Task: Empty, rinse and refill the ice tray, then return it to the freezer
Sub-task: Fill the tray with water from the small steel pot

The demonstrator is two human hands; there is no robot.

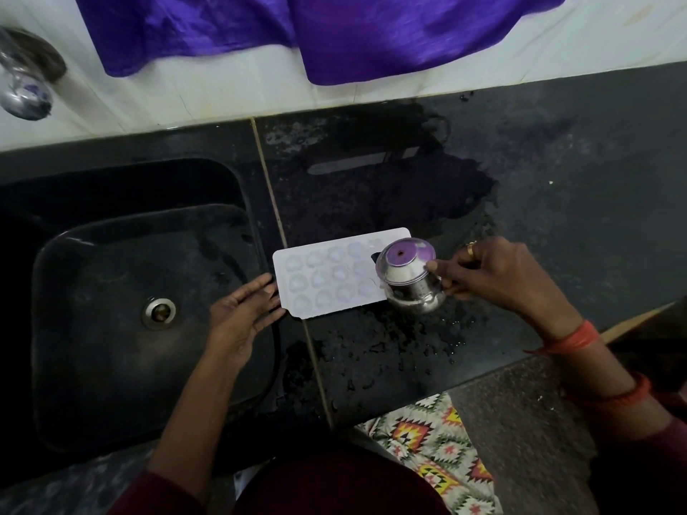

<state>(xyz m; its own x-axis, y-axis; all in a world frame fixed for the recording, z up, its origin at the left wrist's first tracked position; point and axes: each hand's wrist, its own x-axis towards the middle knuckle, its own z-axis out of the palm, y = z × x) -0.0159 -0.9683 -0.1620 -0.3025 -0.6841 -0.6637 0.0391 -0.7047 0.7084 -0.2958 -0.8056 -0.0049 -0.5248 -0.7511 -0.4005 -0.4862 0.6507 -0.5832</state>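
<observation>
A white ice tray (327, 276) with several rounded cells lies flat on the wet black counter, just right of the sink. My left hand (241, 310) rests with its fingers apart, the fingertips against the tray's left edge. My right hand (494, 273) grips a small steel pot (409, 276) and tilts it over the tray's right end, its mouth facing up toward me. Water sits in some cells; I cannot tell how full they are.
A black sink (122, 291) with a metal drain (160, 312) lies to the left. A tap (22, 87) sticks out of the white wall at top left. Purple cloth (334, 31) hangs above the counter (557, 172). A puddle spreads behind the tray.
</observation>
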